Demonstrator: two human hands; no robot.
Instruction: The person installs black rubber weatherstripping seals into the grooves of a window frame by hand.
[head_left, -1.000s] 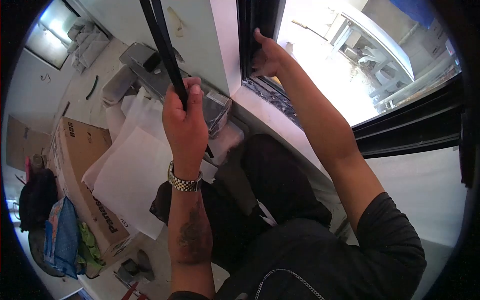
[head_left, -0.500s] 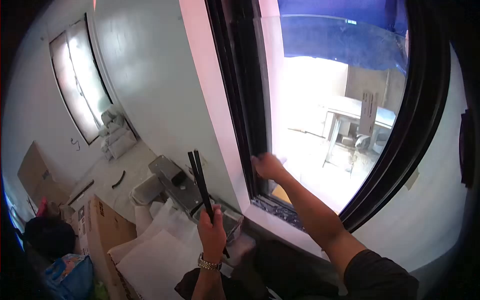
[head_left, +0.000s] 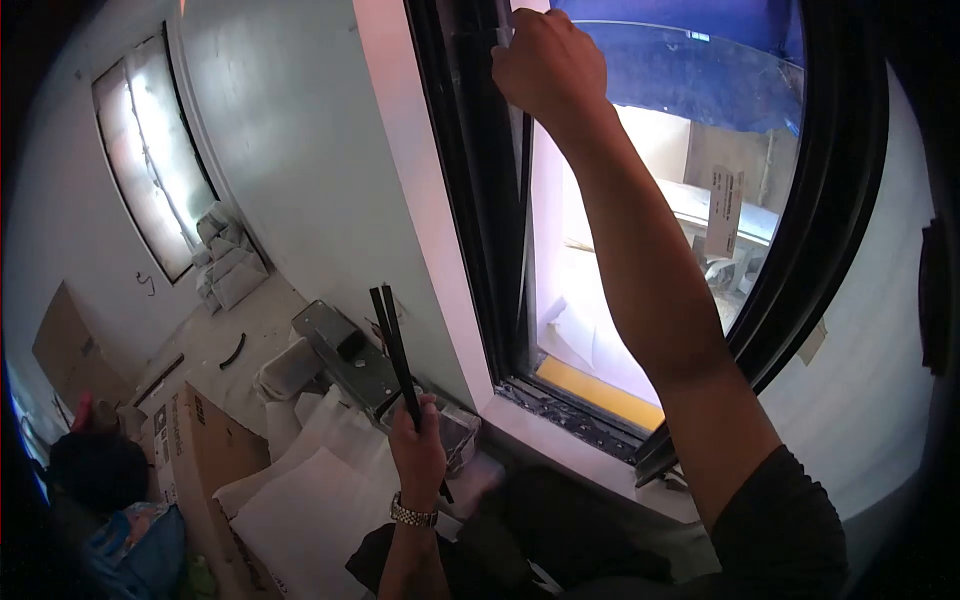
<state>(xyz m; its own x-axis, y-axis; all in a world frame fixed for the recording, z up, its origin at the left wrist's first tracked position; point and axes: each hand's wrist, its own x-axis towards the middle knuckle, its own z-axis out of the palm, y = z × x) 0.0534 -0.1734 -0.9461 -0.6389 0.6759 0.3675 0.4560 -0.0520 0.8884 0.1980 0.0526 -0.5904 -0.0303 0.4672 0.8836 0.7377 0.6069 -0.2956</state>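
Note:
My left hand (head_left: 418, 452), with a metal-banded watch (head_left: 413, 510) on its wrist, is closed round two thin, straight black strips (head_left: 397, 345) that stand nearly upright. My right hand (head_left: 553, 65) is raised at the upper left side of the black window frame (head_left: 480, 210), its fingers curled in. Whatever they grip, if anything, is hidden. Just below that hand, a thin dark line runs down along the frame. Behind my right arm is the glass pane (head_left: 690, 85), which bears a white paper label (head_left: 724, 212).
A yellow strip (head_left: 600, 390) lies along the sill, past the gritty bottom track (head_left: 570, 415). At left stand a cardboard box (head_left: 205, 440), white foam sheets (head_left: 310, 520) and a grey metal case (head_left: 345, 350). Wrapped bundles (head_left: 228, 260) lean below the far window (head_left: 150, 150).
My right hand has risen from low on the frame's left side to near its top. My left hand still holds the black strips. The view has shifted slightly.

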